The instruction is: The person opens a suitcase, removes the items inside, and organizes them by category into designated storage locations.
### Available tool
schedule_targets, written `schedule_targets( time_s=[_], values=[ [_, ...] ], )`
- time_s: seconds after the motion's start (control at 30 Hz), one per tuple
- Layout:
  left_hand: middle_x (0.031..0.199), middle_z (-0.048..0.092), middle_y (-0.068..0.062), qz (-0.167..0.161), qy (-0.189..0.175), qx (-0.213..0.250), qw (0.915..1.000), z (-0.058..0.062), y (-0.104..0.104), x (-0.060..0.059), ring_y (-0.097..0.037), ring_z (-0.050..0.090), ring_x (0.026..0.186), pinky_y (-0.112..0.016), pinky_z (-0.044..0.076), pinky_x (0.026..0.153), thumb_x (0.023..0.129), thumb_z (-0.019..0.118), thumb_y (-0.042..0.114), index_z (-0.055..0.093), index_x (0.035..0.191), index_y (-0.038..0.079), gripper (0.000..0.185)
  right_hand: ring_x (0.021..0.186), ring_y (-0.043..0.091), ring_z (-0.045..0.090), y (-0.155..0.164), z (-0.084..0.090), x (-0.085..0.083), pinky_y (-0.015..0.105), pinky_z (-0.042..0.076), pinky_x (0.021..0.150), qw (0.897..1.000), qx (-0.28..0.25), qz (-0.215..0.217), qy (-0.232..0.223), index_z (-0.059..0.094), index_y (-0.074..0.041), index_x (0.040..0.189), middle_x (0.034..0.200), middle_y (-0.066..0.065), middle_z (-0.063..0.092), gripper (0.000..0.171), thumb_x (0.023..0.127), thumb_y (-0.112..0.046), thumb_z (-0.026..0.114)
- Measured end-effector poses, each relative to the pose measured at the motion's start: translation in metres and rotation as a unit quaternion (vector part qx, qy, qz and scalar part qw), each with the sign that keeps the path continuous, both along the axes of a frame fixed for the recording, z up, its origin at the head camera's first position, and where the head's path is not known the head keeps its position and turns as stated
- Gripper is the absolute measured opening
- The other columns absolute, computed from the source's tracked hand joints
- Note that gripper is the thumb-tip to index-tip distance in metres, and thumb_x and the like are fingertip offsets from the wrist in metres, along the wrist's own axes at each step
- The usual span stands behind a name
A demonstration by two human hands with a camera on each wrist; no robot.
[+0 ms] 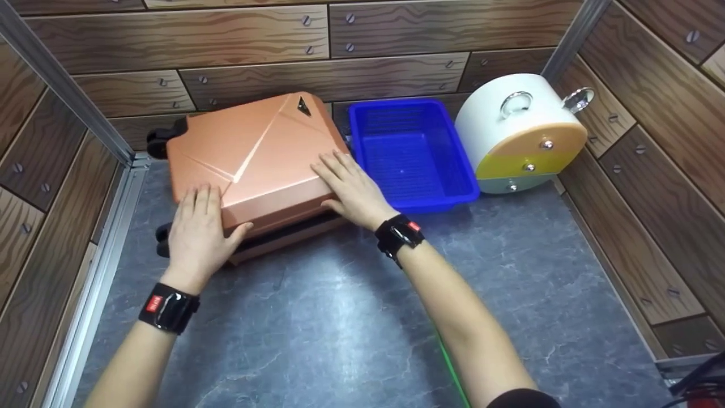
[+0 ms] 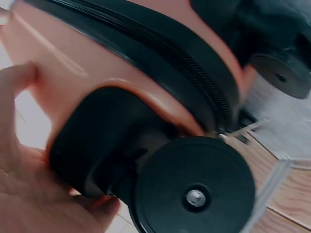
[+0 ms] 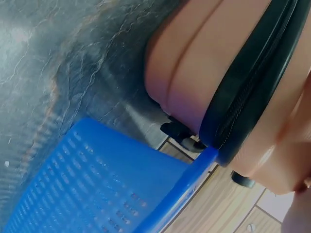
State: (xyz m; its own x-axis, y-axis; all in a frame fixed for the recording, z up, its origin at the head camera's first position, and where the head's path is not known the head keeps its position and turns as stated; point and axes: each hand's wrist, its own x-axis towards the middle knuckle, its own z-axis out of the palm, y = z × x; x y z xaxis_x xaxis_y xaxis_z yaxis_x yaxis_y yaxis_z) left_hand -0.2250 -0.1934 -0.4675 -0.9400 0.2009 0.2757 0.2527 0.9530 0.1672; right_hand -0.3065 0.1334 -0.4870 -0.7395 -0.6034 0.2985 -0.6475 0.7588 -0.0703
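A rose-gold hard-shell suitcase (image 1: 255,153) lies flat on the grey floor at the back left, wheels toward the left. My left hand (image 1: 198,232) rests on its near left corner, fingers straight on the top and thumb along the side. In the left wrist view that hand (image 2: 29,184) lies beside a black wheel (image 2: 197,194). Across the near right corner lies my right hand (image 1: 357,190), fingers extended over the top, thumb low at the side. The right wrist view shows the suitcase's black zipper band (image 3: 248,82); only a sliver of the hand appears there.
Directly right of the suitcase stands a blue plastic basket (image 1: 416,207), its rim close to the suitcase. Farther right is a white rounded drawer box (image 1: 498,107) with coloured drawer fronts and metal knobs. Wood-patterned walls (image 1: 396,79) enclose the back and sides. A green strip (image 1: 451,365) shows beside the right forearm.
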Motion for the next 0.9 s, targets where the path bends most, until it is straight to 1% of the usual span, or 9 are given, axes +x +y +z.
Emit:
schedule_targets(
  time_s=[0.13, 0.23, 0.33, 0.43, 0.53, 0.63, 0.7, 0.77, 0.9],
  values=[
    [0.155, 0.035, -0.033, -0.002, 0.028, -0.002, 0.9996, 0.003, 0.011, 0.010, -0.052, 0.030, 0.143, -0.057, 0.019, 0.121, 0.092, 0.066, 0.056, 0.038, 0.150, -0.012, 0.093, 0.156, 0.030, 0.008, 0.004, -0.002, -0.005, 0.043, 0.008, 0.125, 1.000, -0.021, -0.020, 0.005, 0.030, -0.018, 0.162, 0.168, 0.010, 0.022, 0.080, 0.096, -0.038, 0.071],
    [0.153, 0.038, -0.034, -0.005, 0.026, -0.003, 0.9996, 0.009, 0.017, 0.019, -0.053, 0.032, 0.141, -0.059, 0.023, 0.119, 0.093, 0.064, 0.058, 0.040, 0.148, -0.013, 0.093, 0.156, 0.029, 0.006, 0.006, -0.004, -0.007, 0.043, 0.014, 0.125, 0.999, -0.030, -0.041, 0.001, 0.030, -0.020, 0.163, 0.169, 0.009, 0.019, 0.079, 0.097, -0.036, 0.071],
    [0.153, 0.038, -0.034, -0.011, -0.009, -0.001, 0.9999, 0.019, 0.019, 0.026, -0.053, 0.033, 0.140, -0.061, 0.023, 0.118, 0.095, 0.056, 0.065, 0.041, 0.149, -0.012, 0.095, 0.156, 0.030, 0.008, 0.005, -0.005, -0.008, 0.042, 0.021, 0.123, 0.998, -0.031, -0.059, -0.004, 0.029, -0.021, 0.163, 0.170, 0.007, 0.017, 0.078, 0.098, -0.035, 0.070],
    [0.155, 0.037, -0.033, -0.028, -0.065, 0.014, 0.9974, 0.034, 0.013, 0.027, -0.054, 0.033, 0.140, -0.065, 0.020, 0.117, 0.100, 0.044, 0.068, 0.043, 0.149, -0.008, 0.091, 0.156, 0.032, 0.012, 0.004, -0.006, -0.009, 0.043, 0.027, 0.121, 0.997, -0.027, -0.072, -0.008, 0.029, -0.021, 0.163, 0.170, 0.007, 0.016, 0.078, 0.098, -0.034, 0.069],
    [0.151, 0.046, -0.027, -0.052, -0.107, 0.056, 0.9913, 0.047, -0.003, 0.017, -0.054, 0.034, 0.139, -0.071, 0.020, 0.113, 0.104, 0.039, 0.062, 0.053, 0.144, 0.002, 0.073, 0.156, 0.032, 0.012, 0.003, -0.005, -0.008, 0.043, 0.027, 0.121, 0.996, -0.023, -0.080, -0.015, 0.027, -0.020, 0.164, 0.170, 0.007, 0.014, 0.078, 0.099, -0.034, 0.069],
    [0.153, 0.045, -0.022, -0.071, -0.109, 0.079, 0.9883, 0.053, -0.026, 0.001, -0.052, 0.028, 0.144, -0.075, 0.013, 0.113, 0.108, 0.040, 0.052, 0.053, 0.145, 0.007, 0.060, 0.156, 0.032, 0.010, 0.001, -0.004, -0.007, 0.043, 0.025, 0.121, 0.996, -0.017, -0.087, -0.022, 0.025, -0.020, 0.164, 0.171, 0.007, 0.011, 0.079, 0.099, -0.035, 0.068],
    [0.159, 0.036, -0.023, -0.068, -0.103, 0.087, 0.9885, 0.050, -0.044, -0.011, -0.051, 0.019, 0.148, -0.074, 0.004, 0.115, 0.109, 0.040, 0.048, 0.047, 0.151, 0.008, 0.058, 0.156, 0.032, 0.009, 0.000, -0.003, -0.006, 0.042, 0.023, 0.122, 0.995, -0.014, -0.091, -0.025, 0.024, -0.020, 0.164, 0.171, 0.007, 0.011, 0.080, 0.099, -0.034, 0.068],
    [0.166, 0.018, -0.023, -0.060, -0.103, 0.085, 0.9892, 0.045, -0.062, -0.022, -0.050, 0.007, 0.151, -0.068, -0.005, 0.118, 0.110, 0.036, 0.044, 0.031, 0.160, 0.006, 0.063, 0.156, 0.033, 0.009, -0.001, -0.003, -0.005, 0.042, 0.020, 0.123, 0.995, -0.010, -0.094, -0.026, 0.023, -0.018, 0.164, 0.171, 0.009, 0.011, 0.080, 0.099, -0.034, 0.067],
    [0.167, 0.006, -0.025, -0.047, -0.106, 0.106, 0.9875, 0.029, -0.090, -0.041, -0.049, -0.001, 0.152, -0.062, -0.005, 0.121, 0.111, 0.032, 0.040, 0.016, 0.163, 0.003, 0.066, 0.155, 0.036, 0.008, -0.004, -0.002, -0.001, 0.041, 0.015, 0.124, 0.995, -0.005, -0.100, -0.027, 0.022, -0.015, 0.164, 0.170, 0.013, 0.011, 0.082, 0.099, -0.034, 0.067]
  ],
)
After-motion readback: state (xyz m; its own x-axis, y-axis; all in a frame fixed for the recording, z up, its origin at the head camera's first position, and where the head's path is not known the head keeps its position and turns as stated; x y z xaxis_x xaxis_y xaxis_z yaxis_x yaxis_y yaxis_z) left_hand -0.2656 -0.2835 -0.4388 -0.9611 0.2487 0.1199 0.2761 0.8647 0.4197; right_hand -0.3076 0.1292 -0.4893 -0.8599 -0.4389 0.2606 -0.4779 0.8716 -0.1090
